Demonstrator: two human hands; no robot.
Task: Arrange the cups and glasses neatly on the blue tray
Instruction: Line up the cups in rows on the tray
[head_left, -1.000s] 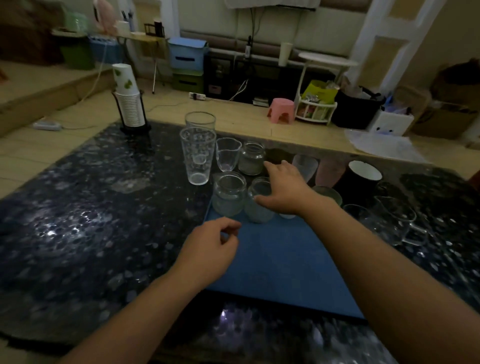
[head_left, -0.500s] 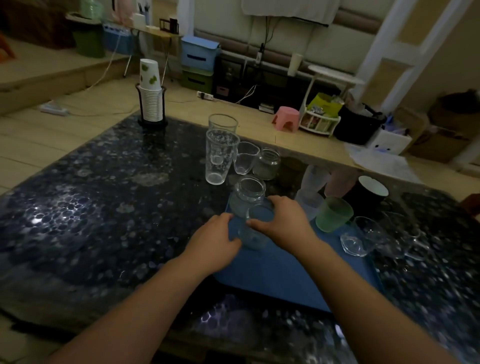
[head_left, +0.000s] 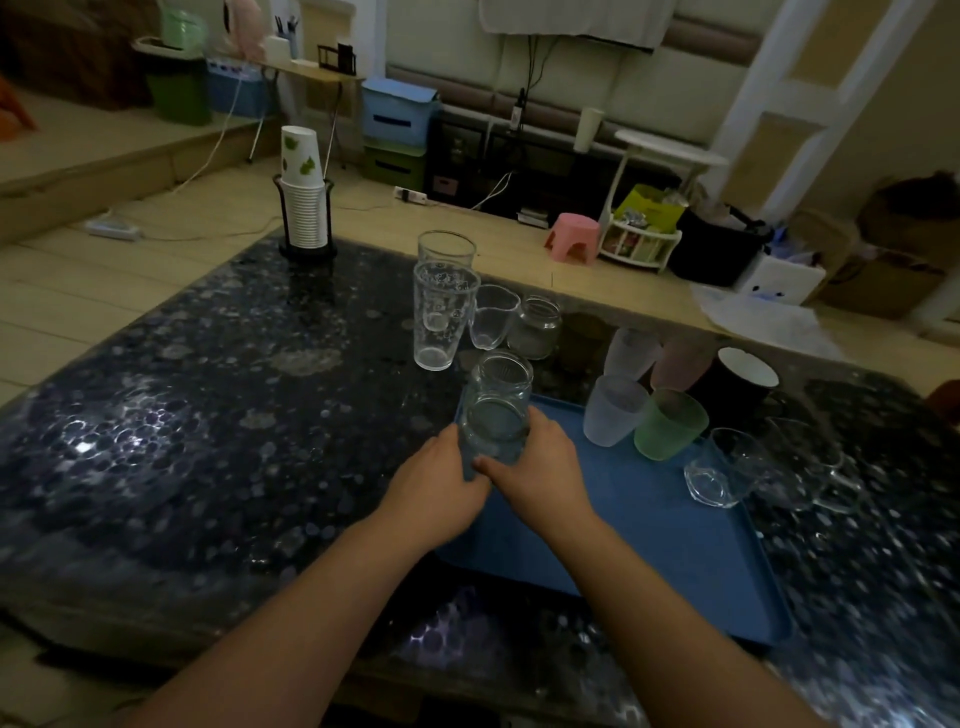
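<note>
A blue tray (head_left: 670, 551) lies on the dark speckled table. At its far left corner both hands wrap a clear glass jar (head_left: 493, 428): my left hand (head_left: 436, 488) from the left, my right hand (head_left: 535, 475) from the right. A second clear jar (head_left: 504, 371) stands just behind it. On the tray's far edge sit a frosted white cup (head_left: 613, 410) and a green cup (head_left: 670, 423). A small clear glass (head_left: 719, 470) rests at the tray's right edge.
Off the tray stand two tall glasses (head_left: 441, 312), a small beaker (head_left: 491, 317), another jar (head_left: 537, 327), a black mug (head_left: 740, 376) and more clear glasses (head_left: 810, 462) at the right. A paper-cup stack (head_left: 304, 208) stands at the table's far left corner.
My right hand pulled the jar nearer along the tray's left side. My left hand came forward and closed on the jar from the left. The camera view shifted.
</note>
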